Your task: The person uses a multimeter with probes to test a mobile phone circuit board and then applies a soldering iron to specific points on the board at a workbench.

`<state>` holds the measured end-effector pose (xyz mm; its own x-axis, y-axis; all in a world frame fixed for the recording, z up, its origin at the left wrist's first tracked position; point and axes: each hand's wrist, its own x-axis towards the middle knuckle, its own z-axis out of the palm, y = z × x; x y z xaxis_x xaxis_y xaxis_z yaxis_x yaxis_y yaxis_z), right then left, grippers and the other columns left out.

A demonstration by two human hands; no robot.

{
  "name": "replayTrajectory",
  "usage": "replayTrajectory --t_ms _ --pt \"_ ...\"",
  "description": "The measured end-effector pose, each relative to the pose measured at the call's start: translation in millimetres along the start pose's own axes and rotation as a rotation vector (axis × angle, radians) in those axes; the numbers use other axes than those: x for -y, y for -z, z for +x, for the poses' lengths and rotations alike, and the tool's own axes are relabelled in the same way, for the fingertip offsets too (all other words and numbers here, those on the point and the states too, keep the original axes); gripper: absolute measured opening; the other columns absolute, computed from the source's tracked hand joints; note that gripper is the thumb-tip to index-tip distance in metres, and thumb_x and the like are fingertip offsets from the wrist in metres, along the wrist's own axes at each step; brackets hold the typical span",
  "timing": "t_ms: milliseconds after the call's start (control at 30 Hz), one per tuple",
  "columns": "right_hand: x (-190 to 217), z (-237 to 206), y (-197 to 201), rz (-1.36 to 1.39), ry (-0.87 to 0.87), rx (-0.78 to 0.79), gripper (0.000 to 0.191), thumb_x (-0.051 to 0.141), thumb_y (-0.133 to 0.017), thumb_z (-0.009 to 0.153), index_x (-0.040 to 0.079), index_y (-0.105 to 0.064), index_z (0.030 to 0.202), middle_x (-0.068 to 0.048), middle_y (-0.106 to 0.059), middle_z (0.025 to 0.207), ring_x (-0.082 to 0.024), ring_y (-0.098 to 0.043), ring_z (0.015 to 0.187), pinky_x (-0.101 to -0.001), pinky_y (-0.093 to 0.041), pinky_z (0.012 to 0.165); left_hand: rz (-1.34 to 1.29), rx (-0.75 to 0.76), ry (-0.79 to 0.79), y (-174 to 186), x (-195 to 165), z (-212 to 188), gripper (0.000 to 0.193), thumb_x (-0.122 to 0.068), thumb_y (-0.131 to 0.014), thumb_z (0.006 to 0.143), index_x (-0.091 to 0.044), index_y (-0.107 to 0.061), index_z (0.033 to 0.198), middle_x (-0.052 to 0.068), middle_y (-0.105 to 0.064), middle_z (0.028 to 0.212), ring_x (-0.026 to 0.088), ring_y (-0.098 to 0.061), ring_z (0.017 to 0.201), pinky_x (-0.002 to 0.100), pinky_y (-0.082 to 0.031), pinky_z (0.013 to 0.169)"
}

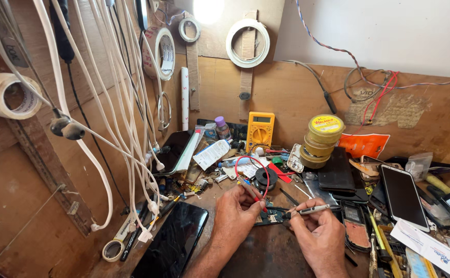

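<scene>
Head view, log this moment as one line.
left hand: holds red probe | right hand: holds grey tool | between: green circuit board | surface: wooden workbench

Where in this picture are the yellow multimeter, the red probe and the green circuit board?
yellow multimeter (260,131): head view, on its dial.
red probe (252,192): head view, on its shaft, in the left hand (237,216).
green circuit board (271,216): head view, on its middle.

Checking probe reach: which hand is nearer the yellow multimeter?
Left. The left hand sits below the multimeter, almost in line with it; the right hand is lower and farther right.
</scene>
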<state>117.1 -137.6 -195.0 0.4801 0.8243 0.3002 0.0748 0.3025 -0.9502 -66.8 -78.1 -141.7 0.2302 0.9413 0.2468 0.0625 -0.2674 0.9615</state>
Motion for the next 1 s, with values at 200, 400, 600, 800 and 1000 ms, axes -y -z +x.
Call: replayTrajectory --t_ms 200,400,600,800,1000 --pt "1 2 0 -0.015 -0.067 -0.002 0.021 -0.005 -0.070 0.086 -0.004 -0.059 0.104 -0.013 -0.072 0.092 -0.015 -0.071 0.080 -0.0282 -0.060 0.071 0.059 0.003 0.030 1 -1 1 0.014 -0.004 -0.077 0.081 -0.003 -0.071 0.093 0.007 -0.079 0.079 0.010 -0.077 0.074 0.026 -0.061 0.067" --pt "4 3 0 0.001 -0.049 0.009 0.022 -0.004 -0.069 0.084 -0.002 -0.059 0.103 -0.011 -0.073 0.091 -0.013 -0.072 0.079 -0.0271 -0.061 0.070 0.052 0.002 0.022 1 -2 1 0.014 -0.004 -0.077 0.081 -0.003 -0.071 0.093 0.007 -0.080 0.079 0.010 -0.077 0.074 0.026 -0.061 0.067" --pt "7 2 0 -0.025 -0.071 0.017 0.018 -0.003 -0.071 0.087 -0.004 -0.061 0.102 -0.014 -0.072 0.088 -0.014 -0.071 0.076 -0.0280 -0.060 0.068 0.032 0.009 0.029 0 0 2 0.013 -0.003 -0.077 0.082 -0.003 -0.070 0.092 0.006 -0.079 0.079 0.010 -0.076 0.073 0.026 -0.060 0.067" --pt "9 1 -1 -0.034 -0.052 0.018 0.019 -0.003 -0.071 0.085 -0.003 -0.061 0.101 -0.011 -0.071 0.087 -0.013 -0.072 0.076 -0.0283 -0.062 0.066 0.036 0.004 0.001 0 3 2 0.011 -0.003 -0.077 0.082 -0.001 -0.071 0.091 0.007 -0.078 0.079 0.011 -0.075 0.072 0.026 -0.060 0.066" --pt "10 1 0 -0.030 -0.049 0.028 0.017 -0.003 -0.071 0.086 -0.003 -0.061 0.100 -0.011 -0.071 0.086 -0.013 -0.071 0.074 -0.0274 -0.061 0.064 0.034 -0.001 -0.008 -1 2 0 0.013 -0.002 -0.077 0.081 -0.001 -0.070 0.093 0.007 -0.078 0.079 0.011 -0.076 0.074 0.026 -0.060 0.065"
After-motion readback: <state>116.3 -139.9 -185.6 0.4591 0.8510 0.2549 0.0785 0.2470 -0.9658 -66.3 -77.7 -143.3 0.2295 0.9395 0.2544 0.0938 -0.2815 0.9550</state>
